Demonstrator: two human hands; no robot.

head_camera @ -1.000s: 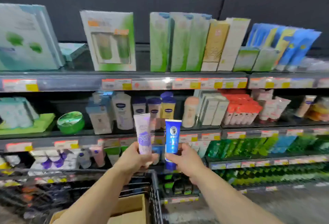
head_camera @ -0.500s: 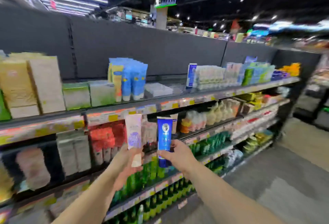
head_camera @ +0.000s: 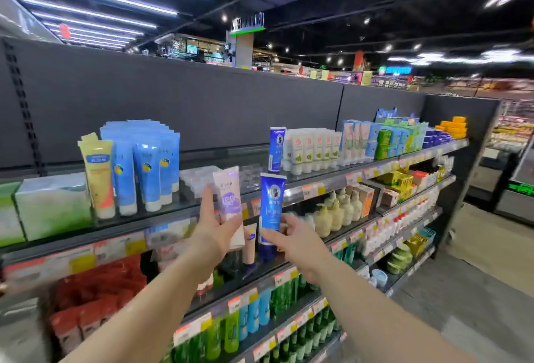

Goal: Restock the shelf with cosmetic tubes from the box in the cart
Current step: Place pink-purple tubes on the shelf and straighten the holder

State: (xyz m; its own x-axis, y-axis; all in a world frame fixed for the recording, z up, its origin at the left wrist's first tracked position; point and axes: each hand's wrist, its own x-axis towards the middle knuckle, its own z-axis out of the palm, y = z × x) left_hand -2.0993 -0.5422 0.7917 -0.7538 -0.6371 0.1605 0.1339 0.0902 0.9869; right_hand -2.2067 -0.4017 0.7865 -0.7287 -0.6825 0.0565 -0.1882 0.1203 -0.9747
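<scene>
My left hand (head_camera: 215, 227) holds a pink and purple tube (head_camera: 229, 201) upright in front of the top shelf (head_camera: 332, 179). Beside it, my right hand (head_camera: 291, 242) grips the lower part of a dark blue tube (head_camera: 271, 203), cap down. A matching dark blue tube (head_camera: 276, 149) stands on the top shelf just behind, next to a row of white tubes (head_camera: 313, 149). A stretch of that shelf between the light blue tubes (head_camera: 144, 166) and the dark blue tube holds clear plastic dividers (head_camera: 202, 179). The cart and its box are out of view.
Lower shelves carry cream pump bottles (head_camera: 335, 212), red packs (head_camera: 95, 296) and green bottles (head_camera: 228, 331). Green and white boxes (head_camera: 52, 203) stand at the top left. The aisle floor (head_camera: 462, 299) runs along the right, past the shelf end panel (head_camera: 468, 143).
The view has swung right and upward along the shelf. Both hands have risen with their tubes to the top shelf's height, close to the matching dark blue tube.
</scene>
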